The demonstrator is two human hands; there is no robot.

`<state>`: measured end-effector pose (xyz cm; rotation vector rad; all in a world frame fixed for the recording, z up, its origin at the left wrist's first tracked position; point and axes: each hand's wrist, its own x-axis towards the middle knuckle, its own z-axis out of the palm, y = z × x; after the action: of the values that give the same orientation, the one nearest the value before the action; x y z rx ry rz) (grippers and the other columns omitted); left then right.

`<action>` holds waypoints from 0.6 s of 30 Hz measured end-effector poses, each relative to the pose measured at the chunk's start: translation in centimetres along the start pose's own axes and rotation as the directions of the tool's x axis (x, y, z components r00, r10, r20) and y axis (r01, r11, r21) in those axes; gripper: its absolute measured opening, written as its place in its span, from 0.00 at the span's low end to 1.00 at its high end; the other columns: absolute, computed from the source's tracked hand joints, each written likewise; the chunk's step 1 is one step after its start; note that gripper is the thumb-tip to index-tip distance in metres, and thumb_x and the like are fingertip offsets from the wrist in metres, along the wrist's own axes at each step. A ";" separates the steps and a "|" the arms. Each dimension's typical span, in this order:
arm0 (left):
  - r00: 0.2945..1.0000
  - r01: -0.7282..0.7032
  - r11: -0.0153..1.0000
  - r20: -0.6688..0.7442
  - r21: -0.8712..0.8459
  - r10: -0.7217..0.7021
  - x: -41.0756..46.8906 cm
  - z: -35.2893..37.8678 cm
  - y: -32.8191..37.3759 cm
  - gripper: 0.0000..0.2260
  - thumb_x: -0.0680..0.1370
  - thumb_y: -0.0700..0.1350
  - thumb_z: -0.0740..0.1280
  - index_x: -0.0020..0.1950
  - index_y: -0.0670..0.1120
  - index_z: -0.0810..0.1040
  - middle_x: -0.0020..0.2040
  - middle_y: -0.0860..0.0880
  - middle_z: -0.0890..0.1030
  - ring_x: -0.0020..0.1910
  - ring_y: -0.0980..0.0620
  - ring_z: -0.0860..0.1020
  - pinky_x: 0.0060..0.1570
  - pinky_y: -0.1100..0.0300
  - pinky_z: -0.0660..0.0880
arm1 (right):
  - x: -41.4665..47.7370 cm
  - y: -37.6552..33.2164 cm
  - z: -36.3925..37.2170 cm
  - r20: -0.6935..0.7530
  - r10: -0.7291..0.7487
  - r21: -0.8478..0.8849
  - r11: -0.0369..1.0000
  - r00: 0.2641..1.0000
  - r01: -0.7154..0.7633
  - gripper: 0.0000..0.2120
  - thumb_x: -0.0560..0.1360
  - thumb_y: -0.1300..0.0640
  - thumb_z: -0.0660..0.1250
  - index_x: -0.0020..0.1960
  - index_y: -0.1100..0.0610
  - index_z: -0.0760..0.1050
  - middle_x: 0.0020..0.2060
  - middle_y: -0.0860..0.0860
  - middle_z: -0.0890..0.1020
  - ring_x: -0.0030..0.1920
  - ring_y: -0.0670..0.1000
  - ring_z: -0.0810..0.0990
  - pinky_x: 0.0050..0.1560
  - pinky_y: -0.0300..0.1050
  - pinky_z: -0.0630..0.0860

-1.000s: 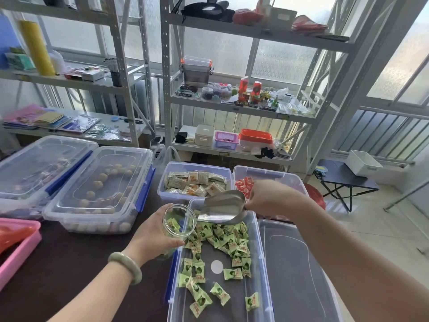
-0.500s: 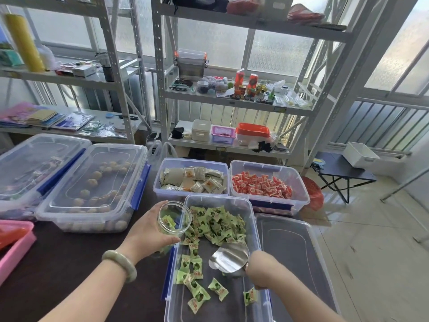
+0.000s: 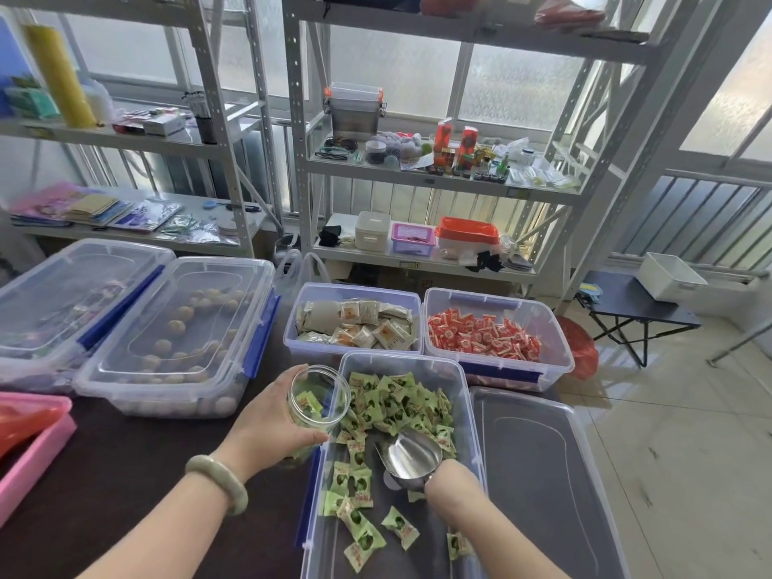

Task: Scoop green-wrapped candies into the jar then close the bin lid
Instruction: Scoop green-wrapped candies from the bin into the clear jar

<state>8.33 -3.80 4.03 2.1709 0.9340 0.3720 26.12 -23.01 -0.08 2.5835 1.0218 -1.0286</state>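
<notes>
A clear bin in front of me holds green-wrapped candies, piled at the far end and scattered near me. My left hand grips a clear jar, tilted over the bin's left rim, with a few green candies inside. My right hand holds a metal scoop low inside the bin; its mouth points at the pile and looks empty. The bin's clear lid lies flat to the right of the bin.
Behind the bin stand an open bin of beige-wrapped packets and one of red-wrapped candies. Two lidded bins sit at the left, a pink tray at the far left. Metal shelving rises behind the dark table.
The scoop left the jar's mouth and dropped into the near part of the bin, then slid forward toward the candy pile. The jar has stayed in my left hand.
</notes>
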 end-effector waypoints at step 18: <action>0.998 0.047 0.998 0.034 -0.048 -0.046 0.5 0.0 0.3 0.45 0.58 0.52 0.80 0.71 0.53 0.63 0.64 0.55 0.75 0.62 0.59 0.73 0.66 0.58 0.68 | 4.8 -2.9 1.8 0.111 0.121 0.931 0.335 0.986 -0.145 0.17 0.80 0.65 0.57 0.32 0.61 0.70 0.23 0.54 0.70 0.22 0.48 0.63 0.20 0.36 0.59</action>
<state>8.82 -3.55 4.21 2.1013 0.9465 0.3326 25.74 -18.97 -4.35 3.3643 0.0486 -2.0595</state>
